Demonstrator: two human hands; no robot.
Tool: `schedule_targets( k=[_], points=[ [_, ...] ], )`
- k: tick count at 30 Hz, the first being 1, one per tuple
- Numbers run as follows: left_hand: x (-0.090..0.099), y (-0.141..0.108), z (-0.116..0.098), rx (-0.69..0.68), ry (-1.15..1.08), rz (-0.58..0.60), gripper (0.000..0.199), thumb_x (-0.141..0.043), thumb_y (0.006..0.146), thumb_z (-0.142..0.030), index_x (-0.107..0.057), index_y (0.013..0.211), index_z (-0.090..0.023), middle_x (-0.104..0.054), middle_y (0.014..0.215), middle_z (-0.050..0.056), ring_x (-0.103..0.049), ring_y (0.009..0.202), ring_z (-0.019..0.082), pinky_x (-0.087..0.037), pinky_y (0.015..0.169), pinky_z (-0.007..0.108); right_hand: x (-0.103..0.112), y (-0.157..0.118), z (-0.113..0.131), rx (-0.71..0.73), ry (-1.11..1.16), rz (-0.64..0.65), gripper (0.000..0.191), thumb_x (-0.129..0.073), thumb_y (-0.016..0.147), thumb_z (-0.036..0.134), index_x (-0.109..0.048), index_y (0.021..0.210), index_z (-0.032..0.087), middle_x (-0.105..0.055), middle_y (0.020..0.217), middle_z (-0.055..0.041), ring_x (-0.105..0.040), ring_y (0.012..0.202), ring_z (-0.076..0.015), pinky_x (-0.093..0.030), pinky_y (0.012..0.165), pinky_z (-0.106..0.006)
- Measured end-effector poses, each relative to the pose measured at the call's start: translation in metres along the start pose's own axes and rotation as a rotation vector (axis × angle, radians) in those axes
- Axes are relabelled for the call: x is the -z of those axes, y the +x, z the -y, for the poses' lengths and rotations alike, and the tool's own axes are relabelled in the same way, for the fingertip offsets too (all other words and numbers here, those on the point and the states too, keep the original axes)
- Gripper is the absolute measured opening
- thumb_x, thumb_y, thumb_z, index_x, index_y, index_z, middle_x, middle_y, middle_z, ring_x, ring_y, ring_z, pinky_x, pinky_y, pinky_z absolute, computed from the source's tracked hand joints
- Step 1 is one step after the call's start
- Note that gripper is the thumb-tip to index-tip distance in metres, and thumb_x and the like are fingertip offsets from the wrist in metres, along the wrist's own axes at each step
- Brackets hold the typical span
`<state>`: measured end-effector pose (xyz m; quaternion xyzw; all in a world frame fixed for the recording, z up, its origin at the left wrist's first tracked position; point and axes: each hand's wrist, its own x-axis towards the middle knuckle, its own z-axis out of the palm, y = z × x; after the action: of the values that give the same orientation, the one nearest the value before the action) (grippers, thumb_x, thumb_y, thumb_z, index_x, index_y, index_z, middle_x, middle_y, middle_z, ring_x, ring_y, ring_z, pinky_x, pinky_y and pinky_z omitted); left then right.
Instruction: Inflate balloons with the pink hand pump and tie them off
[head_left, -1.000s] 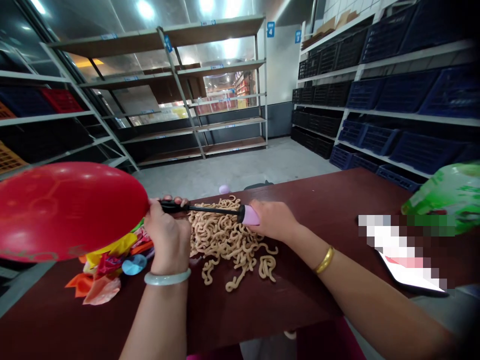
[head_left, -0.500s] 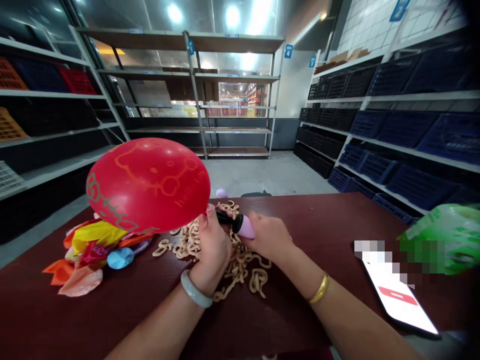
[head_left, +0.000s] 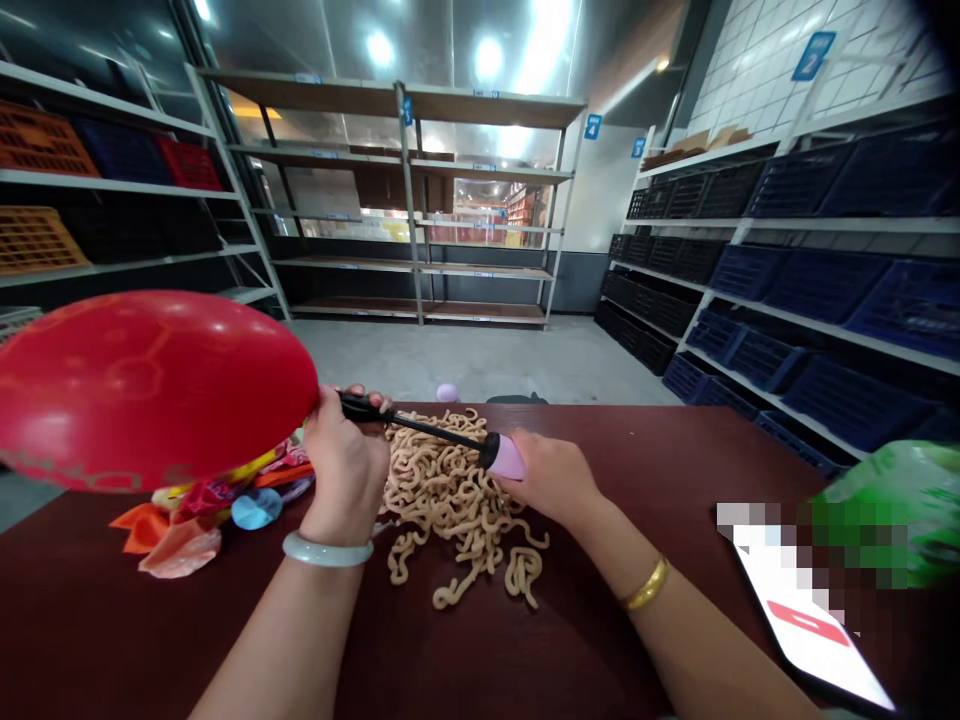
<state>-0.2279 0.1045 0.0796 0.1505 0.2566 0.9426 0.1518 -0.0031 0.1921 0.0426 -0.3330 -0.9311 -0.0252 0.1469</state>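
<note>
The left hand [head_left: 346, 445] is closed around the black end of a pump [head_left: 442, 432] and the neck of the red balloon [head_left: 161, 390], which is inflated and stretches to the left above limp coloured balloons [head_left: 256, 508]. The right hand [head_left: 551, 475] has its fingers curled firmly around the purple handle [head_left: 508, 458], and between both hands the black rod is visible, above a heap of beige curly pieces [head_left: 442, 490] on the brown counter [head_left: 585, 640]. At the right side lie a phone [head_left: 814, 625] and, a little farther, a green bag [head_left: 892, 505].
</note>
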Motion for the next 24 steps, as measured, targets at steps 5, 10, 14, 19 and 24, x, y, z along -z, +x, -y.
schedule_targets(
  k=[5, 10, 14, 19, 24],
  points=[
    [-0.004, -0.015, 0.015, 0.001, 0.004, 0.006, 0.026, -0.066, 0.081, -0.034, -0.044, 0.083, -0.021, -0.051, 0.068, -0.003, -0.052, 0.055, 0.011, -0.044, 0.055, 0.026, -0.002, -0.001, 0.000, 0.005, -0.026, 0.042, 0.041, -0.055, 0.084, 0.053, -0.050, 0.109, 0.021, -0.068, 0.098, -0.0085, -0.066, 0.089, -0.0246, -0.043, 0.070, -0.032],
    [-0.012, -0.056, 0.044, 0.082, 0.042, 0.051, 0.027, -0.066, 0.081, -0.035, -0.043, 0.082, -0.020, -0.054, 0.070, -0.003, -0.054, 0.057, 0.011, -0.047, 0.058, 0.026, -0.001, -0.002, 0.007, -0.008, 0.017, 0.026, 0.038, -0.057, 0.083, 0.051, -0.051, 0.105, 0.021, -0.068, 0.095, -0.0076, -0.066, 0.085, -0.0241, -0.042, 0.068, -0.031],
    [-0.015, -0.084, 0.062, 0.192, 0.060, 0.060, 0.025, -0.065, 0.082, -0.037, -0.046, 0.085, -0.020, -0.056, 0.075, -0.001, -0.055, 0.059, 0.011, -0.049, 0.060, 0.028, 0.000, -0.005, 0.014, -0.018, 0.029, -0.004, 0.031, -0.058, 0.082, 0.048, -0.050, 0.098, 0.021, -0.068, 0.092, -0.0062, -0.067, 0.080, -0.0235, -0.041, 0.064, -0.030],
    [-0.016, -0.094, 0.066, 0.199, 0.048, 0.093, 0.020, -0.066, 0.082, -0.033, -0.049, 0.082, -0.021, -0.053, 0.071, -0.002, -0.054, 0.059, 0.011, -0.050, 0.062, 0.027, -0.001, -0.005, 0.017, -0.024, 0.026, -0.010, 0.030, -0.057, 0.083, 0.047, -0.050, 0.097, 0.022, -0.068, 0.090, -0.0060, -0.067, 0.078, -0.0230, -0.039, 0.061, -0.030],
    [-0.016, -0.075, 0.052, 0.163, 0.081, 0.081, 0.019, -0.065, 0.081, -0.031, -0.049, 0.080, -0.021, -0.055, 0.072, -0.001, -0.054, 0.058, 0.012, -0.048, 0.057, 0.027, -0.005, -0.003, 0.015, -0.015, 0.090, -0.025, 0.034, -0.055, 0.083, 0.052, -0.053, 0.101, 0.022, -0.069, 0.088, -0.0050, -0.067, 0.078, -0.0231, -0.039, 0.061, -0.030]
  ],
)
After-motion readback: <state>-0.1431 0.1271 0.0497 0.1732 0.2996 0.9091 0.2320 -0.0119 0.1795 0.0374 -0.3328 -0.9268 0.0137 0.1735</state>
